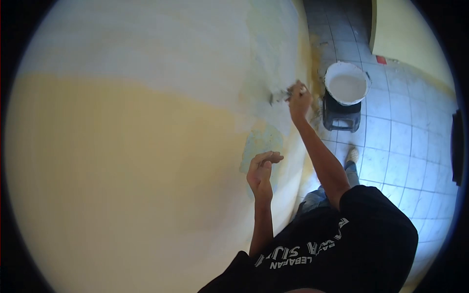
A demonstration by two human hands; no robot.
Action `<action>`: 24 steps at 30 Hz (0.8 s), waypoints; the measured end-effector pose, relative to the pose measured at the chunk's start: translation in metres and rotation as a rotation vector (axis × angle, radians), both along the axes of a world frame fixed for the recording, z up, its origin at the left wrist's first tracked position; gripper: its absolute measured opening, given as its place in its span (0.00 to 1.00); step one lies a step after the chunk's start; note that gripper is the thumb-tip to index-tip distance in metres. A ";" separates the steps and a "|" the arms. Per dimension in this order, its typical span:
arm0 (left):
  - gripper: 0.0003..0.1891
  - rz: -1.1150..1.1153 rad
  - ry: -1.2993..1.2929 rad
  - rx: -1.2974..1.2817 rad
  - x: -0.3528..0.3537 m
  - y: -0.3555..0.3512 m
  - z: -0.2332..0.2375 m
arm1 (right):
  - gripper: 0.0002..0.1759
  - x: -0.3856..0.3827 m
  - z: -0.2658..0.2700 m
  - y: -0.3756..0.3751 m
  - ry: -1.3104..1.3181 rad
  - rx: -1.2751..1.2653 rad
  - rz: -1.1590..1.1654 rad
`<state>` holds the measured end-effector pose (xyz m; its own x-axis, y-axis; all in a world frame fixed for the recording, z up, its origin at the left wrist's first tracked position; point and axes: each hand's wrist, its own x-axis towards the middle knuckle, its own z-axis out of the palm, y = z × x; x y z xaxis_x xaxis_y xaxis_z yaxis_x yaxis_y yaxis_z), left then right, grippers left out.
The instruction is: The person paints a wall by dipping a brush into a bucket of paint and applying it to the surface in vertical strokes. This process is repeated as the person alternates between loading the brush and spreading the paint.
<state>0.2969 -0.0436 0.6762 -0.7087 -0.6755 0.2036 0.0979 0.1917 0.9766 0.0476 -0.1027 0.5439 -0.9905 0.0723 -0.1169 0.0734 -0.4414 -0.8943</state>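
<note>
My right hand [299, 101] is closed around the handle of a paintbrush [279, 97]. The brush head points left and meets the wall [146, 146], where the surface is whitish and grey-green. Lower down, my left hand [263, 171] is held up in front of the wall with its fingers loosely bent and nothing in it. Behind it shows a pale green bare patch [264, 139]. Whitish paint covers the upper part of the wall, and yellow shows below it.
A white bucket [328, 88] with white paint inside stands on a dark plastic stool [342, 122], right of my right hand. Grey floor tiles [381, 132] run along the wall's foot. My shoe [352, 155] is below the stool. A dark object [458, 146] lies at the right edge.
</note>
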 end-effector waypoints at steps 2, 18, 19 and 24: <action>0.13 -0.019 0.071 0.003 0.000 0.001 0.008 | 0.24 -0.003 0.083 0.003 0.112 0.010 0.075; 0.13 -0.091 0.241 0.081 0.014 -0.001 0.022 | 0.22 0.021 0.083 0.025 -0.123 -0.242 0.001; 0.13 -0.084 0.246 0.088 0.013 -0.001 0.021 | 0.22 0.024 0.052 0.034 -0.147 -0.109 -0.002; 0.14 -0.061 0.226 0.102 0.013 -0.007 0.007 | 0.24 0.031 0.065 0.044 -0.027 -0.112 0.060</action>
<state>0.3096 -0.0503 0.6836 -0.6930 -0.6580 0.2945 0.3247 0.0798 0.9424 0.0789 -0.0590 0.6092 -0.9891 -0.0021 -0.1475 0.1259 -0.5329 -0.8368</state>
